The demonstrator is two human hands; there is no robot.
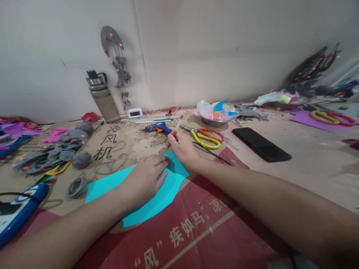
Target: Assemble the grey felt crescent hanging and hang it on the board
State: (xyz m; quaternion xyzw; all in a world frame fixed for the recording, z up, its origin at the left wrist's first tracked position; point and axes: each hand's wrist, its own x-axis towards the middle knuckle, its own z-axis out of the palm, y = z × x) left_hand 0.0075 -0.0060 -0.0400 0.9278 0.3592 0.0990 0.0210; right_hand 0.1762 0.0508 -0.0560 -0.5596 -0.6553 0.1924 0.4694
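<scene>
A sheet of turquoise paper (153, 209) with a curved near edge lies on the printed cardboard. My left hand (148, 175) rests flat on it, fingers stretched out towards the far right corner. My right hand (183, 147) is closed around a red pen (180, 121) by that corner. The pen stands tilted, its red end pointing down near the paper's far edge; whether it touches the paper I cannot tell. Just beyond this hand are a blue glue gun (158, 127) and scissors (206, 138) with yellow and orange handles.
A black phone (260, 145) lies to the right. Behind are a metal bowl (213, 121) with plastic and cut paper, a small white clock (134, 113) and a water bottle (103, 99). Grey yarn (81, 160) and felt pieces (52, 155) crowd the left, near a blue-and-white power strip (25, 213).
</scene>
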